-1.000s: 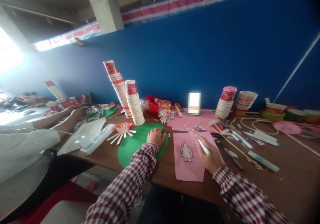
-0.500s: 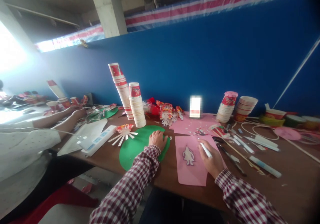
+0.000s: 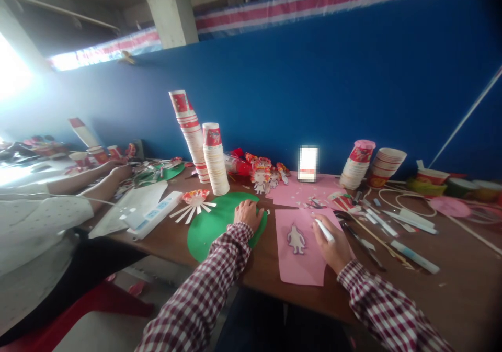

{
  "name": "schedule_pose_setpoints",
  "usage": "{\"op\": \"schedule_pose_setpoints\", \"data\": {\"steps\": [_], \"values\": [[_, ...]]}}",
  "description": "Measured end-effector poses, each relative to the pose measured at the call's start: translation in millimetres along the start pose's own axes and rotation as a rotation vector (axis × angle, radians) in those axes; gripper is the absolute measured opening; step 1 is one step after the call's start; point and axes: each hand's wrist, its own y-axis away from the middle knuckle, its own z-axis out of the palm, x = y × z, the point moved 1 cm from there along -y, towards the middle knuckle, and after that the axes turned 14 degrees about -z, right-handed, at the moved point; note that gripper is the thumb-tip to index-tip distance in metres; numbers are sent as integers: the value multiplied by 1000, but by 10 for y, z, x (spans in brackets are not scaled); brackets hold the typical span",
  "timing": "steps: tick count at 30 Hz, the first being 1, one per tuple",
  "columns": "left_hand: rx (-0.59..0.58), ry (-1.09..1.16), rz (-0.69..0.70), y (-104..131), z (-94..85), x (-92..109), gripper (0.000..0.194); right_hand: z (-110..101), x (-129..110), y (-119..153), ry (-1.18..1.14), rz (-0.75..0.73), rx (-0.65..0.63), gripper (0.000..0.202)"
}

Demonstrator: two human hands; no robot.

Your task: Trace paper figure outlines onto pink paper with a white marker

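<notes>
My left hand (image 3: 250,214) lies open on a round green paper sheet (image 3: 206,234), near its right edge. A white marker (image 3: 325,230) sits in the closed fingers of my right hand (image 3: 331,245), which is above the right side of a pink paper sheet (image 3: 301,273). On that sheet is a pale, figure-shaped cutout (image 3: 295,239) with a dark outline around it. To the left of the green paper, a cut paper cup (image 3: 195,200) spreads its white strips outward.
Stacked paper cups (image 3: 215,163) stand behind the green paper, with more cup stacks (image 3: 352,169) at right. Markers (image 3: 415,256) and cables lie on the right. A power strip (image 3: 157,216) and another person's arms (image 3: 105,182) are at left. Decorated paper figures (image 3: 261,177) stand behind.
The view has shifted slightly, so the scene sits a little higher. Both hands stay in nearly the same places, and the marker remains in my right hand.
</notes>
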Motion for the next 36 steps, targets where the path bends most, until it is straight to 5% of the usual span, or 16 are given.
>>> {"op": "schedule_pose_setpoints", "data": {"steps": [12, 36], "values": [[119, 20, 22, 35, -53, 4, 39, -9, -6, 5, 28, -4, 27, 29], [28, -29, 5, 31, -29, 28, 36, 9, 26, 3, 51, -57, 37, 28]]}}
